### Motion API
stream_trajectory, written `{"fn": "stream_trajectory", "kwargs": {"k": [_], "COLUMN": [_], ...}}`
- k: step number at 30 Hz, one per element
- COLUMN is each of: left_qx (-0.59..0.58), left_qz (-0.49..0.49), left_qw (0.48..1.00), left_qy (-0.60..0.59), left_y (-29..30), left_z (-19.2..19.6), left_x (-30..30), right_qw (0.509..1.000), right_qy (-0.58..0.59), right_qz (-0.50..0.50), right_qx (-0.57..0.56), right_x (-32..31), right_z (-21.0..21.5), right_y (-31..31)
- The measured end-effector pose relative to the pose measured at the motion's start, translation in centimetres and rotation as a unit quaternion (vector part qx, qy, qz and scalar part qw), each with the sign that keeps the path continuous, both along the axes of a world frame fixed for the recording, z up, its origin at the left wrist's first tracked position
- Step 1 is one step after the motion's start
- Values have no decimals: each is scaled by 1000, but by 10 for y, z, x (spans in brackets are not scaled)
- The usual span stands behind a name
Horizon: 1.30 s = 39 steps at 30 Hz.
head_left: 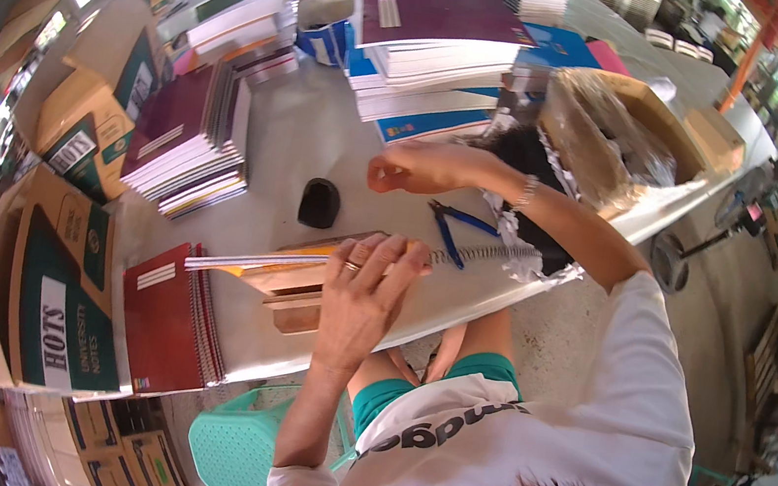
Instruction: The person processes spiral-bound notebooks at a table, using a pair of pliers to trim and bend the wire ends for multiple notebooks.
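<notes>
My left hand is closed over a notebook, whose page edges face up and stick out to the left. The notebook stands against a wooden block near the table's front edge. A metal spiral wire runs right from beside my left fingers. My right hand is raised over the table with its fingers curled in; what they hold, if anything, is too small to make out. Blue-handled pliers lie below it. A small black cup-like object sits left of them.
Spiral notebooks and a maroon stack stand at left, beside open cartons. Taller notebook piles stand at the back. An open box with plastic is at right, behind black material. A green stool stands below the table.
</notes>
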<state>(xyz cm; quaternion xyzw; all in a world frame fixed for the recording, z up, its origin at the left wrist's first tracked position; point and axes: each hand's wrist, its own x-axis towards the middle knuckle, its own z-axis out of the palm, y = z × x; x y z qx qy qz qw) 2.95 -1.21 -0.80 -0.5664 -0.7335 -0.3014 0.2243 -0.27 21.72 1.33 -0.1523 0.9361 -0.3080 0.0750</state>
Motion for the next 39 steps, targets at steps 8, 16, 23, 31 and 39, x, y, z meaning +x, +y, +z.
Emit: {"fn": "stream_trajectory", "kwargs": {"k": [8, 16, 23, 31, 39], "left_qx": [29, 44, 105, 64, 68], "left_qz": [-20, -39, -42, -19, -7], "left_qw": [999, 997, 991, 995, 995], "left_qy": [-23, -40, -71, -80, -78], "left_y": [4, 9, 24, 28, 28], "left_z": [-2, 2, 6, 17, 17], "left_x": [-3, -15, -21, -30, -27], "right_qw": [996, 1000, 834, 811, 848], "right_qy": [40, 0, -177, -166, -161], "right_qz": [69, -2, -49, -28, -30], "right_qx": [43, -18, -520, -560, -503], "right_x": [-96, -53, 7, 26, 36], "right_z": [-115, -81, -29, -11, 17], "right_y": [-59, -3, 33, 30, 23]}}
